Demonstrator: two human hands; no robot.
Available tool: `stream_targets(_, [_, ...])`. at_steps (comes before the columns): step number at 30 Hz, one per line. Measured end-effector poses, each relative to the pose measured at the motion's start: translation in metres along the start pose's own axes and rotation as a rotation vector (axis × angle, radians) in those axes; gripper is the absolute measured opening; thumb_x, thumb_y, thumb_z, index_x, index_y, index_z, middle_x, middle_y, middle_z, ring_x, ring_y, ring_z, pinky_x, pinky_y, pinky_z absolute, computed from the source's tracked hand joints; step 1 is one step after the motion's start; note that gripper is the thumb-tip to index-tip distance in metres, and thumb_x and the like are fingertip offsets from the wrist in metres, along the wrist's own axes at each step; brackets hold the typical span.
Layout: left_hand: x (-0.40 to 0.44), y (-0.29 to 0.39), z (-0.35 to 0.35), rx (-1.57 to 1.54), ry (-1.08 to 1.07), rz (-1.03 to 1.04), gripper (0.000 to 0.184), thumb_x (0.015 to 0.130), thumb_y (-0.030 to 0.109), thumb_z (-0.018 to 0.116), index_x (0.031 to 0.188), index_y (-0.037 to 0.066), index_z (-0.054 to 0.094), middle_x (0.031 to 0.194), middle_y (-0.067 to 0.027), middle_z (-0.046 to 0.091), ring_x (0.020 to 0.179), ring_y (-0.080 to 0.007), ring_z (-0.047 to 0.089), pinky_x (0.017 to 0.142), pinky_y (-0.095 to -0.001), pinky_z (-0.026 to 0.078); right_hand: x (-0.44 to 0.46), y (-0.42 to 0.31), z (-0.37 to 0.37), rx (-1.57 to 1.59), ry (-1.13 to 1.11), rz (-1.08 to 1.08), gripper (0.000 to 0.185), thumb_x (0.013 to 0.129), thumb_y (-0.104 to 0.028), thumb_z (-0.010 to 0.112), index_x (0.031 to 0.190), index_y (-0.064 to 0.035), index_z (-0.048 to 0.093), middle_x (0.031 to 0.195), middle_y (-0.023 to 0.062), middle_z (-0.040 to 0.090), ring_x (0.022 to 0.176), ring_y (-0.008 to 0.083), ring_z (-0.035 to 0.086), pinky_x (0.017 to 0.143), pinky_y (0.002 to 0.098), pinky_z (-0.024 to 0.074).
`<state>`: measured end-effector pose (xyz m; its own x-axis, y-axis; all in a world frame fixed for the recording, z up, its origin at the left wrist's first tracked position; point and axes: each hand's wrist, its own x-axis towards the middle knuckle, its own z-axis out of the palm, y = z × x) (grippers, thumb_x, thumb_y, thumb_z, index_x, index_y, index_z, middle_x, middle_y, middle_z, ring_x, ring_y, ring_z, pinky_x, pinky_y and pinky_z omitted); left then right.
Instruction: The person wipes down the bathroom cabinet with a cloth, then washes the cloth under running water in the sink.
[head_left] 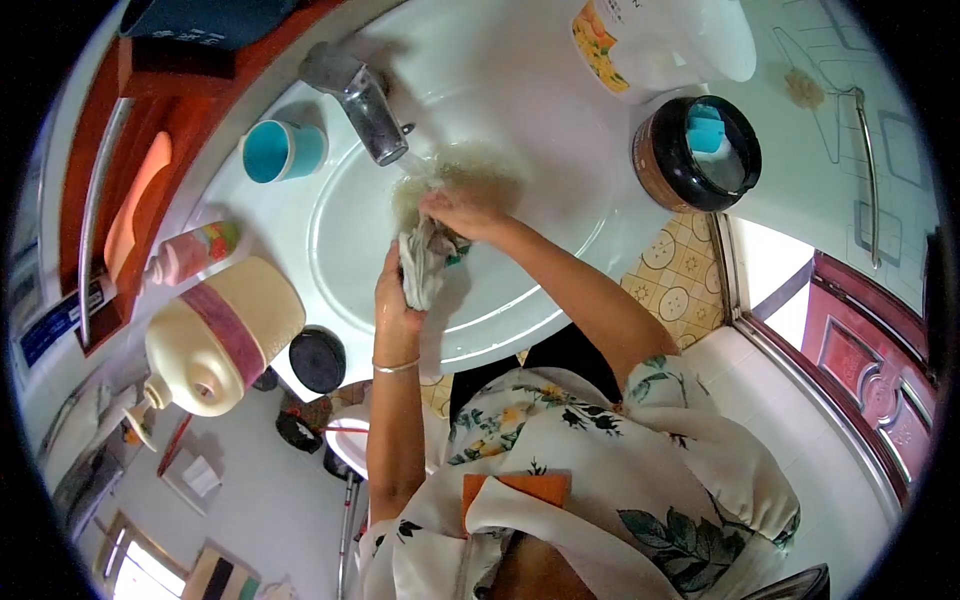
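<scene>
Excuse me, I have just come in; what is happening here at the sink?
A person holds a pale cloth over the sink, with the left hand and the right hand both on it. Cloudy water lies in the sink near the tap. A blue cup stands beside the tap.

white bucket (665, 45) with yellow print, just beside black-rimmed jar (656, 155) | blue block (705, 130) inside jar | blue-lined cup (284, 152) | pink bottle (198, 252) near cream pump jug (180, 345) with purple band | red-brown wooden shelf (195, 85) | yellow patterned floor tiles (672, 270) | red panelled door (850, 350), right side
</scene>
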<state>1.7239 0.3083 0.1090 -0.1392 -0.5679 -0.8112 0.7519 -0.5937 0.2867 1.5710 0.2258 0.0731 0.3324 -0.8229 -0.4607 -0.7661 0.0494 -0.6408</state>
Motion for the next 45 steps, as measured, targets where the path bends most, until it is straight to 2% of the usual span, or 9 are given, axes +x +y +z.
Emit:
stream_targets(3, [-0.002,0.002,0.032,0.094,-0.003,0.130,0.031,0.093,0.028,0.047,0.110,0.003,0.054,0.103,-0.0078,0.060,0.090,-0.0194,0.059,0.079,-0.0331,0.049,-0.031,0.000,-0.003,1.188,-0.384,0.225,0.043,0.090,-0.044,0.047,0.108,-0.0065,0.057,0.083,0.0034,0.061,0.080,0.0222,0.058,0.055,0.0321,0.0498])
stream_targets(9, [0.015,0.002,0.004,0.461,0.194,0.323,0.035,0.088,0.025,0.057,0.118,0.009,0.049,0.107,-0.0057,0.056,0.095,-0.0178,0.055,0.081,-0.0303,0.045,-0.021,0.049,-0.066,-0.029,0.561,0.042,0.042,0.078,-0.034,0.063,0.108,-0.0071,0.054,0.102,0.0169,0.058,0.094,0.0361,0.054,0.081,0.0468,0.0431])
stream_targets(17, [0.045,0.019,-0.010,0.308,0.150,0.011,0.062,0.088,0.043,0.051,0.138,0.013,0.028,0.135,-0.0106,0.038,0.120,-0.0341,0.040,0.094,-0.0435,0.038,0.012,0.010,0.060,0.443,0.203,0.060,0.037,0.073,-0.021,0.066,0.107,-0.0062,0.058,0.102,0.0201,0.056,0.095,0.0363,0.054,0.081,0.0454,0.0439])
stream_targets(24, [0.042,0.031,-0.025,0.102,-0.114,0.358,0.049,0.094,0.037,0.042,0.134,0.010,0.036,0.122,-0.0121,0.050,0.093,-0.0247,0.055,0.077,-0.0324,0.051,-0.093,-0.120,0.032,0.273,0.107,-0.514,0.021,0.077,-0.028,0.062,0.081,-0.0076,0.066,0.093,0.0149,0.052,0.095,0.0293,0.049,0.085,0.0427,0.0386])
stream_targets(26, [0.057,0.038,-0.037,0.075,-0.236,-0.068,0.045,0.090,0.040,0.048,0.123,0.009,0.048,0.112,-0.0102,0.056,0.085,-0.0216,0.056,0.072,-0.0282,0.047,-0.085,-0.116,0.039,0.221,0.296,-0.607,0.023,0.073,-0.030,0.064,0.072,-0.0074,0.064,0.084,0.0109,0.051,0.090,0.0254,0.050,0.079,0.0420,0.0419])
stream_targets(28, [0.013,-0.004,0.022,0.539,0.025,0.688,0.036,0.089,0.039,0.050,0.109,0.008,0.055,0.099,-0.0074,0.061,0.081,-0.0192,0.058,0.063,-0.0267,0.048,-0.063,-0.105,0.038,0.047,0.442,-0.470,0.019,0.070,-0.028,0.066,0.067,-0.0090,0.062,0.077,0.0068,0.051,0.082,0.0234,0.053,0.069,0.0409,0.0444])
stream_targets(33, [0.002,0.002,0.053,0.209,0.068,0.187,0.029,0.091,0.030,0.051,0.106,0.006,0.054,0.088,-0.0042,0.060,0.073,-0.0149,0.058,0.061,-0.0239,0.048,-0.004,-0.051,-0.008,0.384,0.485,-0.189,0.014,0.066,-0.024,0.063,0.065,-0.0101,0.064,0.078,0.0115,0.060,0.072,0.0285,0.056,0.068,0.0432,0.0453])
stream_targets(38, [0.006,0.009,0.039,0.453,0.048,0.340,0.029,0.091,0.029,0.053,0.109,0.008,0.056,0.097,-0.0021,0.060,0.070,-0.0091,0.052,0.060,-0.0228,0.046,-0.008,0.008,-0.027,-0.479,0.657,-0.278,0.021,0.073,-0.014,0.057,0.089,-0.0015,0.063,0.108,0.0162,0.056,0.098,0.0317,0.053,0.084,0.0391,0.0414])
stream_targets(45, [-0.010,0.028,0.047,0.488,-0.025,0.617,0.051,0.091,0.021,0.052,0.138,0.009,0.034,0.123,-0.0033,0.050,0.097,-0.0108,0.050,0.081,-0.0238,0.041,-0.053,-0.001,0.005,0.868,-0.375,-0.011,0.046,0.093,-0.037,0.040,0.127,-0.0054,0.044,0.115,0.0075,0.054,0.108,0.0187,0.048,0.093,0.0326,0.0361])
